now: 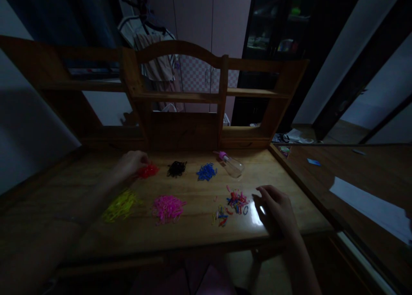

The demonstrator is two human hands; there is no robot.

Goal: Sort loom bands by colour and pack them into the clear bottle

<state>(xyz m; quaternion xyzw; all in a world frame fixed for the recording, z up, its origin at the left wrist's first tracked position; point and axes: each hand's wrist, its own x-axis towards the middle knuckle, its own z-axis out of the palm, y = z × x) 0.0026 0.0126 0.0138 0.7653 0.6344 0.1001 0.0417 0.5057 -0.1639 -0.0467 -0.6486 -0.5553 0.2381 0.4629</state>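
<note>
My left hand (132, 163) reaches to the far left of the desk, its bent fingertips closed at the edge of a pile of red rubber bands (148, 170); what they hold, if anything, is hidden. Beside the mixed pile of coloured rubber bands (237, 200) my right hand (276, 203) hovers low, fingers loosely apart with nothing seen in them. Black rubber bands (177, 169) and blue rubber bands (206, 172) lie in separate piles in the back row. Nearer me are yellow rubber bands (121, 206), under my left forearm's right side, and pink rubber bands (168, 208).
A clear bottle with a pink top (232, 164) lies tilted behind the mixed pile. The wooden desk (189, 239) has a shelf unit (183, 95) along its back. To the right, a brown surface holds a white paper sheet (370, 207) and a blue card (313, 162).
</note>
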